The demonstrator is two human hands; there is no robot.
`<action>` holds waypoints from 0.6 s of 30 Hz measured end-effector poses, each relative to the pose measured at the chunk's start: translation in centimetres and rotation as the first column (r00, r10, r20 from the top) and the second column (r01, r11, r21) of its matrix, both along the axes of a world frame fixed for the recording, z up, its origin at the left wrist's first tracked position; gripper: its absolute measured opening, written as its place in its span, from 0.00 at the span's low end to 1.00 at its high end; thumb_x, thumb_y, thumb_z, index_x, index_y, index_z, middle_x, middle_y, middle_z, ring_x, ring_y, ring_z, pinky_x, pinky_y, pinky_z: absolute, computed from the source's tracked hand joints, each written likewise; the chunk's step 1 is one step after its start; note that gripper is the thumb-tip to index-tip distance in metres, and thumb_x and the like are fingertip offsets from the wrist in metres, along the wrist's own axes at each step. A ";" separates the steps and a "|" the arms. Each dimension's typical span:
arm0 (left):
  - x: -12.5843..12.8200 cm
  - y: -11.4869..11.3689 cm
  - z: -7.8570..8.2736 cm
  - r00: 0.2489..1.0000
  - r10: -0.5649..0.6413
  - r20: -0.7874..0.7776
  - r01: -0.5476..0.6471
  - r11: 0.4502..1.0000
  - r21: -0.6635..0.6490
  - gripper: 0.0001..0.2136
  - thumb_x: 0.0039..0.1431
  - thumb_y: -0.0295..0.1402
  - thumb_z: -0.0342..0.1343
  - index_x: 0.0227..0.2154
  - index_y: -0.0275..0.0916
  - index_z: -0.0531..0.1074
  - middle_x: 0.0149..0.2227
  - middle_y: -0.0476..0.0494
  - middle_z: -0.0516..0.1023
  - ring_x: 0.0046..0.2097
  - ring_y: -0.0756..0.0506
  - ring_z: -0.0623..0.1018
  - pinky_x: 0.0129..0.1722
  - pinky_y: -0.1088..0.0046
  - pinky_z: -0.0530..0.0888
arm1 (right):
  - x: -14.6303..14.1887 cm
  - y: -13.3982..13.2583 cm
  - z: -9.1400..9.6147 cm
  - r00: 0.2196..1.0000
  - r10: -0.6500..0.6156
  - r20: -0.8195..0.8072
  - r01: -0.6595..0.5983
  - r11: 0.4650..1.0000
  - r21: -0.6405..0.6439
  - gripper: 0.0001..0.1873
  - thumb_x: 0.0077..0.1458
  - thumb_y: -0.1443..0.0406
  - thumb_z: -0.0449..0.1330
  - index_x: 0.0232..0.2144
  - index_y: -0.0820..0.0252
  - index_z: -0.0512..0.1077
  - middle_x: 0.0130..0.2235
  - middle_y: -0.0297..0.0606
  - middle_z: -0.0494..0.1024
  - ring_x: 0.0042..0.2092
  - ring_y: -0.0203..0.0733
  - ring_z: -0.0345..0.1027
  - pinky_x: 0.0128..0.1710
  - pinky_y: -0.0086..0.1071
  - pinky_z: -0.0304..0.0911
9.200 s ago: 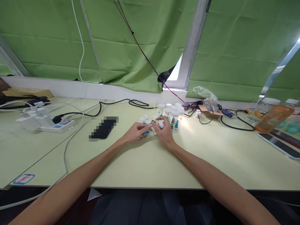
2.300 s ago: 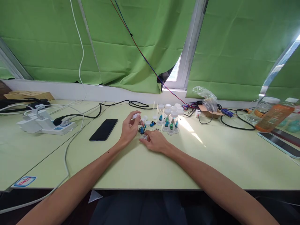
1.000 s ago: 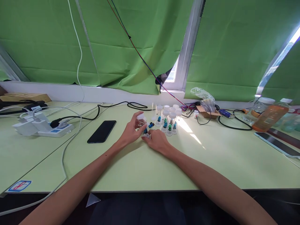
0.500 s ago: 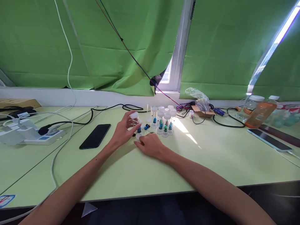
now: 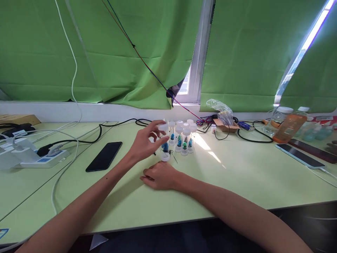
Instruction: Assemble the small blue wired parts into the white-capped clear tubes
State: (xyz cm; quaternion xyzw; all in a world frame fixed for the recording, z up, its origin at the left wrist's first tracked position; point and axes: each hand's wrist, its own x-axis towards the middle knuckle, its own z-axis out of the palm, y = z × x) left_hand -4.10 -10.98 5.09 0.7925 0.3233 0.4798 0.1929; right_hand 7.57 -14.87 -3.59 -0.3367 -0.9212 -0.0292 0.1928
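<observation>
My left hand (image 5: 146,142) has its thumb and fingers closed around the upper part of a clear capped tube (image 5: 165,149) with a dark blue piece inside. The tube stands upright, or nearly so. Just in front of it my right hand (image 5: 160,175) rests on the table, its fingers curled and no object showing in them. Several similar clear tubes (image 5: 184,142) with white caps stand grouped to the right, holding blue and green wired parts. Small dark pieces and a thin wire (image 5: 174,157) lie beside the held tube, partly hidden behind it.
A black phone (image 5: 104,156) lies left of my forearm, with a white power strip (image 5: 48,160) and cables beyond. At the back right are a small cardboard box (image 5: 225,125) and coiled cables. Bottles (image 5: 291,125) and another phone (image 5: 300,156) are at far right.
My left hand has moved right with the tube, closer to the group of tubes. My right hand has drawn back toward me and slightly left, away from the small parts.
</observation>
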 end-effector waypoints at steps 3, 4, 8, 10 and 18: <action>2.3 -0.7 0.3 0.987 -0.046 -0.151 0.052 0.998 0.037 0.20 0.55 0.39 0.60 0.51 0.44 0.68 0.32 0.49 0.74 0.28 0.51 0.71 0.29 0.75 0.70 | -0.2 -0.4 0.1 0.999 0.041 0.019 -0.040 0.999 -0.037 0.16 0.65 0.60 0.50 0.29 0.60 0.72 0.30 0.36 0.78 0.31 0.37 0.68 0.28 0.31 0.46; 3.2 -0.8 0.4 0.972 -0.082 -0.221 0.092 0.995 0.035 0.20 0.55 0.38 0.59 0.51 0.45 0.67 0.32 0.50 0.73 0.28 0.51 0.70 0.28 0.76 0.69 | -0.2 -0.4 0.1 0.998 0.054 0.019 -0.053 0.997 -0.050 0.16 0.65 0.60 0.50 0.30 0.59 0.71 0.31 0.36 0.79 0.31 0.37 0.69 0.29 0.31 0.47; 6.3 -0.6 0.1 0.917 -0.138 -0.375 0.180 0.980 0.079 0.20 0.56 0.38 0.58 0.51 0.44 0.64 0.27 0.54 0.67 0.26 0.51 0.67 0.27 0.76 0.65 | -0.2 -0.3 0.1 0.995 0.098 0.003 -0.098 0.992 -0.085 0.14 0.66 0.60 0.49 0.33 0.59 0.71 0.34 0.36 0.78 0.37 0.40 0.69 0.33 0.32 0.52; 7.4 -0.3 -0.3 0.895 -0.152 -0.419 0.212 0.972 0.100 0.20 0.57 0.37 0.57 0.51 0.44 0.63 0.25 0.55 0.65 0.26 0.51 0.67 0.27 0.75 0.64 | -0.1 -0.2 0.0 0.992 0.126 -0.031 -0.128 0.988 -0.083 0.11 0.65 0.62 0.50 0.37 0.58 0.71 0.39 0.37 0.79 0.40 0.42 0.69 0.36 0.32 0.54; 9.0 0.6 -1.6 0.887 -0.165 -0.431 0.227 0.969 0.097 0.18 0.58 0.35 0.56 0.50 0.42 0.59 0.26 0.54 0.64 0.26 0.49 0.67 0.28 0.74 0.62 | -0.2 0.0 -0.1 0.983 0.168 -0.071 -0.175 0.978 -0.117 0.12 0.61 0.67 0.51 0.34 0.62 0.75 0.36 0.39 0.78 0.37 0.40 0.65 0.36 0.32 0.56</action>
